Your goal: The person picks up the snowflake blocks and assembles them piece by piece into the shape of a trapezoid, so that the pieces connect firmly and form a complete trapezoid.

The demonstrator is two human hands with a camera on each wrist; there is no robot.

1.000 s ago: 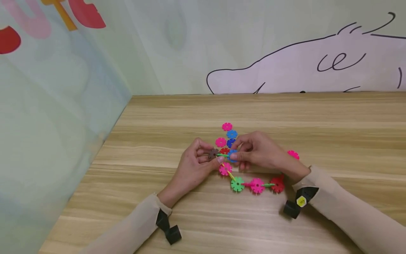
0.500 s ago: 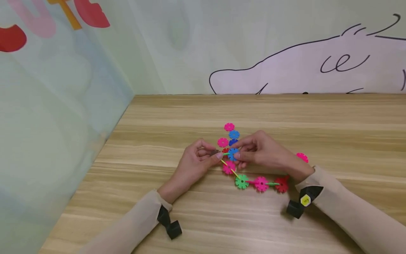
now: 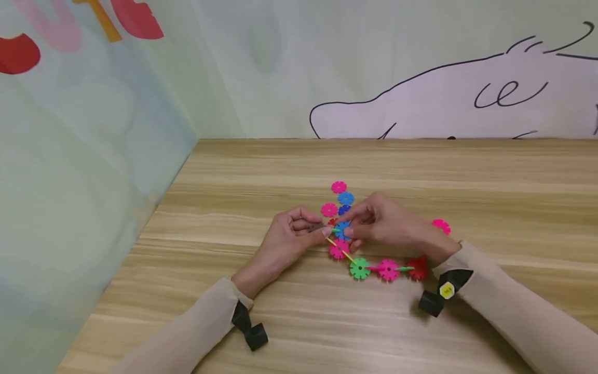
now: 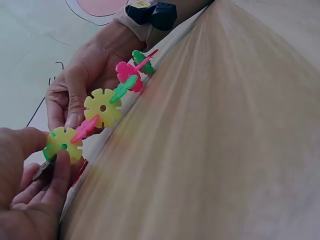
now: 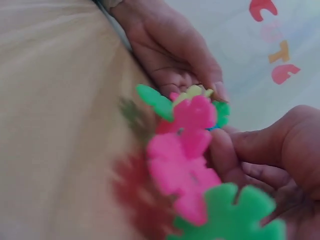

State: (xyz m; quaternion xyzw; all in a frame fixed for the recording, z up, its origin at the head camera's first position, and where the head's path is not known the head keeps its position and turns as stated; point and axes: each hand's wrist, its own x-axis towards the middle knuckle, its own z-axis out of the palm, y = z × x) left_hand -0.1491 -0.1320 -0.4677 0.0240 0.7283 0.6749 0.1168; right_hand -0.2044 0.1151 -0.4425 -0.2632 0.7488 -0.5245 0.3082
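Head view: chain of slotted discs [image 3: 355, 272] above or on the wood-grain surface [image 3: 233, 182], cannot tell which. Left hand [image 3: 286, 238] at chain's left end, fingers closed to a pinch; dark disc [image 3: 315, 227] among them. Right hand [image 3: 385, 221] just beyond that end, thumb and forefinger pinching a blue disc [image 3: 342, 230]. Loose pink disc [image 3: 338, 187] beyond the chain. Left wrist: left thumb and forefinger pinch the chain's end yellow disc [image 4: 74, 141], between the tips. Right wrist: chain blurred, beside curled right fingers; their hold mostly hidden.
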